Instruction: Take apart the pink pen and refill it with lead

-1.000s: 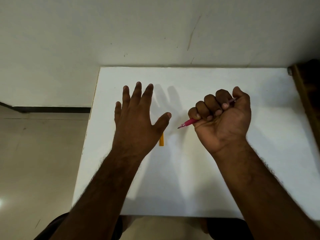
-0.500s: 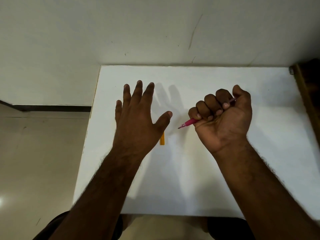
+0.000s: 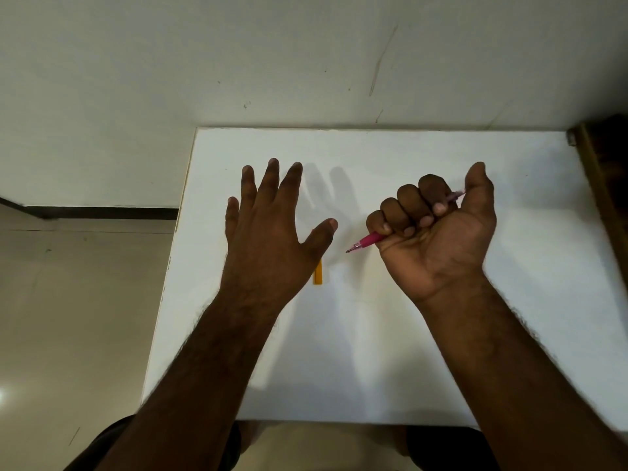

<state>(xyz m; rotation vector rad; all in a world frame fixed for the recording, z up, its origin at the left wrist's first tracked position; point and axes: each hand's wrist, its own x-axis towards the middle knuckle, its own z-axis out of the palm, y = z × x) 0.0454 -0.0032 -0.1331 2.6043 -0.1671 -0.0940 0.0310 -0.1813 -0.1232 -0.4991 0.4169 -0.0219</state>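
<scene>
Slim pink plastic pen sits clenched in your right hand, fist curled round the barrel, dark tip poking out toward the left, pale back end showing by the thumb; grip and angle look the same as a second ago, so no disassembly started; your left hand stays spread flat and empty above the white rectangular table, barely drifted; a small orange stick-like piece, probably the lead case, lies half hidden under it; judged: task at its start, pen still whole.
</scene>
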